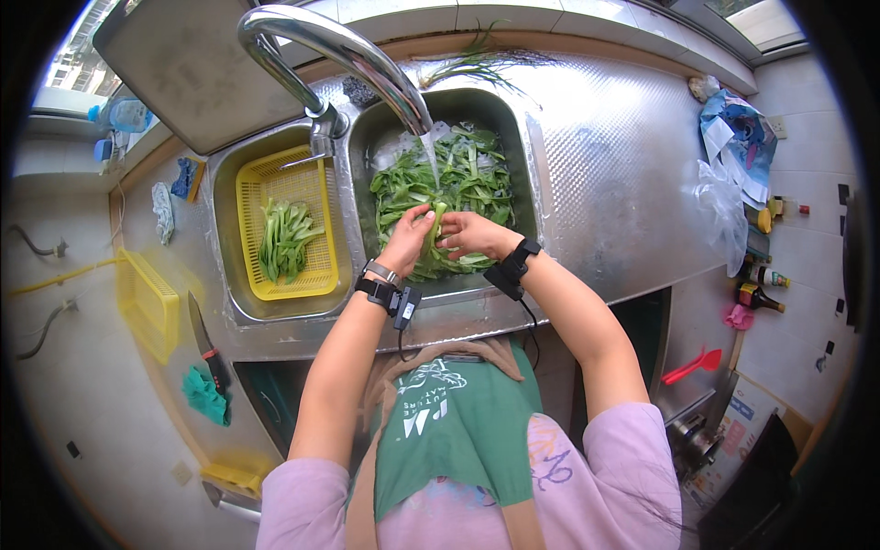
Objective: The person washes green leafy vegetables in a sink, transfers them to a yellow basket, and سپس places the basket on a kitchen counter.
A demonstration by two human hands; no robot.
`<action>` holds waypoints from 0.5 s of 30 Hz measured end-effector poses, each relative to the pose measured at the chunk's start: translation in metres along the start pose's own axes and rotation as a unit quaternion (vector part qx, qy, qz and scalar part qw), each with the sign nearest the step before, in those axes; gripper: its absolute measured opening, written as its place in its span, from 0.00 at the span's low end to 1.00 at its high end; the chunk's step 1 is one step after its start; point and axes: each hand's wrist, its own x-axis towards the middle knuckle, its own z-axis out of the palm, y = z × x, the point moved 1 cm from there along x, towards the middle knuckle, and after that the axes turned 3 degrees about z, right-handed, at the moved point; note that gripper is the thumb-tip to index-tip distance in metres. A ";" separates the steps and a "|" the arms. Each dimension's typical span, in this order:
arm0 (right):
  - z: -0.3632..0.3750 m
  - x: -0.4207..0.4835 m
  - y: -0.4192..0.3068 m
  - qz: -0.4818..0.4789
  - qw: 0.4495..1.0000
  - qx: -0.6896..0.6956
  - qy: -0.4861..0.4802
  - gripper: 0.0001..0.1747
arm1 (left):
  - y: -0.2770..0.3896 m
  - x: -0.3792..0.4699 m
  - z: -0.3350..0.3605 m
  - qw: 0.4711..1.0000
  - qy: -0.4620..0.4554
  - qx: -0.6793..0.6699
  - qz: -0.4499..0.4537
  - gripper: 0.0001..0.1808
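My left hand [407,242] and my right hand [480,235] meet over the right-hand sink basin [526,206]. Between them stands a pale green stalk of leafy greens [438,214]; the fingers of both hands are at it, and its lower part is partly hidden. Many loose leafy greens [474,168] lie in water in this basin. A stream of water [430,155] runs from the chrome faucet [357,58] just beyond my fingertips. In the left basin [227,275], a yellow plastic basket [251,227] holds a small heap of leafy greens [283,240].
Spring onions [481,65] lie behind the basin. To the left are a knife [203,337], a green cloth [206,395] and another yellow basket [148,302]. A plastic bag [722,206] and sauce bottles [760,297] stand right of the ridged metal drainboard [612,172].
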 end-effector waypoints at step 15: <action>-0.025 0.025 -0.016 -0.147 0.964 -0.082 0.207 0.11 | -0.021 0.017 -0.011 0.983 -0.010 0.162 0.090 0.15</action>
